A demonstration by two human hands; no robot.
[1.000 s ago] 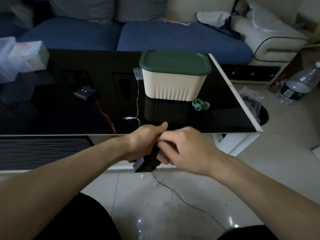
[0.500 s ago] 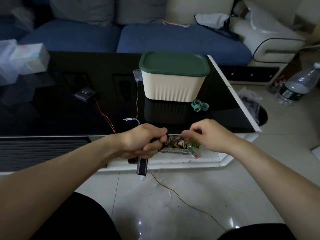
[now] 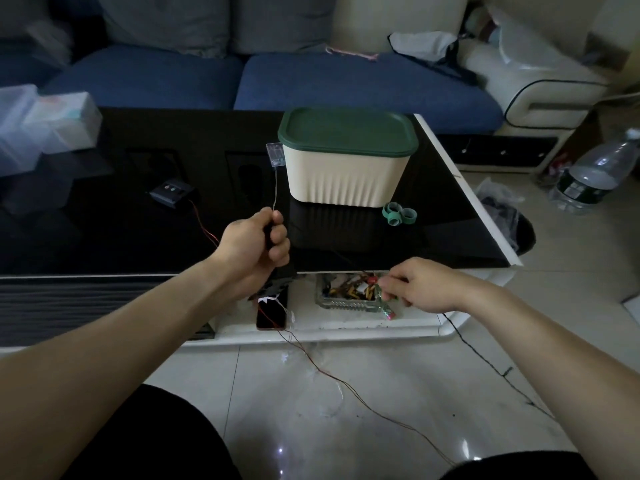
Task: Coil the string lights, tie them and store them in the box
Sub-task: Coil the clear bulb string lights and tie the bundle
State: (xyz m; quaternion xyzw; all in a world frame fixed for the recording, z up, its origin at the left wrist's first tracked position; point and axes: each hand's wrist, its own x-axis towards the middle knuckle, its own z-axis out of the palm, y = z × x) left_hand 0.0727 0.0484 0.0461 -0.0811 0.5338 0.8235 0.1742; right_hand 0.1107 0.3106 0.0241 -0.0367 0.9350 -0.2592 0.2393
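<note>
Black controller (image 3: pixel 171 192) on dark tabletop (image 3: pixel 104 220), far left; its red lead runs right toward the near edge. Left hand (image 3: pixel 254 249), fist curled around a dark pack, also pinches the thin light wire (image 3: pixel 274 188), which runs straight away to a clear battery case (image 3: pixel 275 154) beside the lidded box (image 3: pixel 346 157). Green ties (image 3: pixel 399 214) lie right of the fist. Right hand (image 3: pixel 420 285), fingers curled at the lower shelf; contents unclear. Loose wire trails floorward; left hand nearer.

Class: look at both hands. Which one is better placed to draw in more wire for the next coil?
Probably the right hand: the left hand already grips the black pack.
</note>
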